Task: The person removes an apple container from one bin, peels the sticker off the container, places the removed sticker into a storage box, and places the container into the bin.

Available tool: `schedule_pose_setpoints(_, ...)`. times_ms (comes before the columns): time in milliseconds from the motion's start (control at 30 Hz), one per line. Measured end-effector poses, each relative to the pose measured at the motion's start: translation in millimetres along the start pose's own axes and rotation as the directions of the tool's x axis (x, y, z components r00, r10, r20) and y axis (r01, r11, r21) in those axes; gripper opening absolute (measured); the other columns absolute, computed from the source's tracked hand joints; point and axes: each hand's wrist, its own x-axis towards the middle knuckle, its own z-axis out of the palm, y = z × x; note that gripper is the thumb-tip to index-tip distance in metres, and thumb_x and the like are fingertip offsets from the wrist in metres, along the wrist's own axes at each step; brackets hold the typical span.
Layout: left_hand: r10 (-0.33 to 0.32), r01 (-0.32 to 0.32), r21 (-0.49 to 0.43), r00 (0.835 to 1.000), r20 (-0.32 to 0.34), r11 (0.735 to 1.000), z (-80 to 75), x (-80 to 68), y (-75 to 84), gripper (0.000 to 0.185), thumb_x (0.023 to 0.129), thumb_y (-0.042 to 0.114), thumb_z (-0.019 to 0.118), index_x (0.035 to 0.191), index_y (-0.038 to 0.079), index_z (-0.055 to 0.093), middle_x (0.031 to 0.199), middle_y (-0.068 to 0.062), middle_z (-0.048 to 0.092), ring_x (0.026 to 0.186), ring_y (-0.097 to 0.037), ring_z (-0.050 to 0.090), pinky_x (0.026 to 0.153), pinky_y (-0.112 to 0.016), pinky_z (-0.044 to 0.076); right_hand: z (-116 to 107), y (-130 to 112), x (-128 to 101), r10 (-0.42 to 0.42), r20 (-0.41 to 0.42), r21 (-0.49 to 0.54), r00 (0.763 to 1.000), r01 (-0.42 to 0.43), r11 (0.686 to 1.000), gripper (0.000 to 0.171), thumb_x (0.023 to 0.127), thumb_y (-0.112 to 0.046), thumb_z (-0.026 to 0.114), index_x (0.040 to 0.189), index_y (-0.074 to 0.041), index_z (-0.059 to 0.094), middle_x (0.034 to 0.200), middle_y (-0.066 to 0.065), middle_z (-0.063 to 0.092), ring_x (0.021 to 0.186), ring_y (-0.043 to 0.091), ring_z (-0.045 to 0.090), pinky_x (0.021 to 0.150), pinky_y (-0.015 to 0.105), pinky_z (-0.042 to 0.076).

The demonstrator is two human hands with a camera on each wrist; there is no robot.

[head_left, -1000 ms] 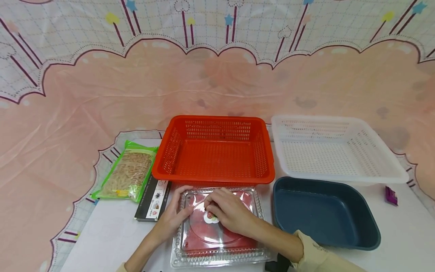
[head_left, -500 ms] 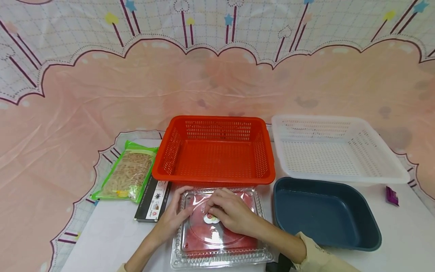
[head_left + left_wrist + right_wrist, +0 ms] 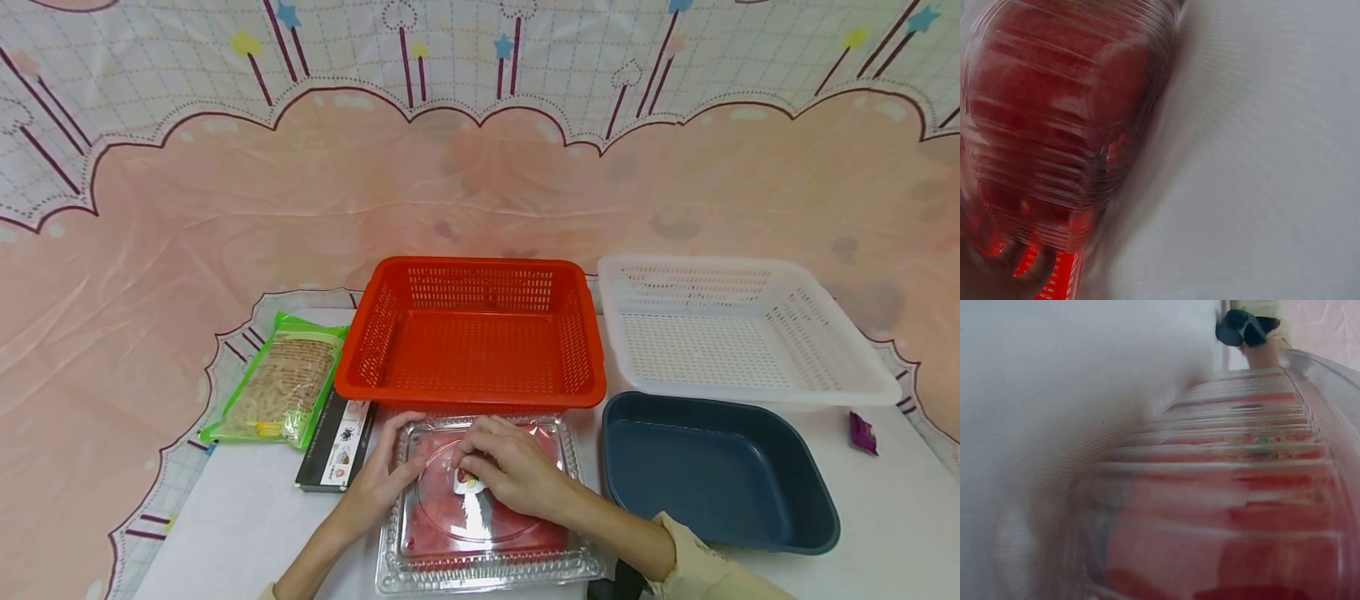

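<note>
In the head view a clear plastic box [image 3: 420,550] with a ribbed rim and red contents lies at the front centre. My right hand [image 3: 517,479] is over its lid, fingers curled, pinching the far edge of a small white sticker [image 3: 469,482] with a coloured print. That sticker stands partly up from the lid. My left hand [image 3: 382,475] rests at the box's left side, fingers reaching to the far left corner and thumb on the lid. The box's ribbed side [image 3: 1047,125] fills much of the left wrist view; its red contents show through in the right wrist view.
Behind the box stands a red basket [image 3: 472,396], with a white basket [image 3: 757,387] to its right. A dark blue basin [image 3: 720,546] is at the right, near a small purple packet [image 3: 862,433]. At left, a green-edged bag [image 3: 281,379] overlaps a black book [image 3: 345,442].
The sticker's far edge has lifted a little from the lid under my right fingers. My left hand and the box have stayed in place.
</note>
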Motion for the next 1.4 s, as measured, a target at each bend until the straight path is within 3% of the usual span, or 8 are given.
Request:
schedule_pose_setpoints(633, 0.007, -0.007, 0.009, 1.0, -0.007, 1.0, 0.6, -0.7, -1.7, 0.046, 0.096, 0.021, 0.052, 0.139, 0.025, 0.036, 0.141, -0.01, 0.045, 0.128, -0.012, 0.04, 0.107, -0.059, 0.029, -0.3, 1.1, -2.8, -0.011, -0.035, 0.136, 0.999, 0.015, 0.991, 0.006, 0.091, -0.007, 0.064, 0.092, -0.011, 0.069, 0.091, -0.001, 0.059, 0.08, 0.004, 0.052, 0.07, 0.016, 0.048)
schedule_pose_setpoints(900, 0.012, -0.012, 0.01, 1.0, 0.006, 1.0, -0.5, -0.5, -1.8, 0.045, 0.097, 0.019, 0.051, 0.139, 0.024, 0.035, 0.134, -0.011, 0.05, 0.117, -0.01, 0.048, 0.102, -0.034, 0.04, -1.5, 1.8, -1.3, -0.013, -0.048, 0.19, 0.999, 0.022, 0.981, 0.006, 0.091, -0.006, 0.063, 0.091, -0.011, 0.067, 0.091, -0.001, 0.057, 0.078, 0.002, 0.05, 0.069, 0.016, 0.049)
schedule_pose_setpoints(1000, 0.013, -0.013, -0.001, 1.0, 0.012, 1.0, -0.6, -0.3, -1.4, 0.045, 0.097, 0.018, 0.05, 0.139, 0.024, 0.035, 0.133, -0.012, 0.05, 0.116, -0.01, 0.049, 0.1, -0.029, 0.04, -1.5, 2.9, -1.2, -0.019, -0.058, 0.197, 0.998, 0.031, 0.98, 0.006, 0.092, -0.007, 0.062, 0.091, -0.011, 0.066, 0.092, 0.0, 0.057, 0.078, 0.002, 0.051, 0.068, 0.017, 0.049)
schedule_pose_setpoints(1400, 0.007, -0.007, -0.001, 1.0, 0.01, 1.0, -0.1, 0.3, -1.0, 0.045, 0.097, 0.019, 0.05, 0.139, 0.024, 0.035, 0.135, -0.012, 0.047, 0.119, -0.015, 0.046, 0.1, -0.049, 0.039, -0.9, 0.8, 0.0, -0.04, -0.071, 0.243, 0.997, 0.056, 0.968, 0.006, 0.094, -0.008, 0.059, 0.091, -0.009, 0.064, 0.092, 0.002, 0.057, 0.08, 0.004, 0.051, 0.07, 0.017, 0.048)
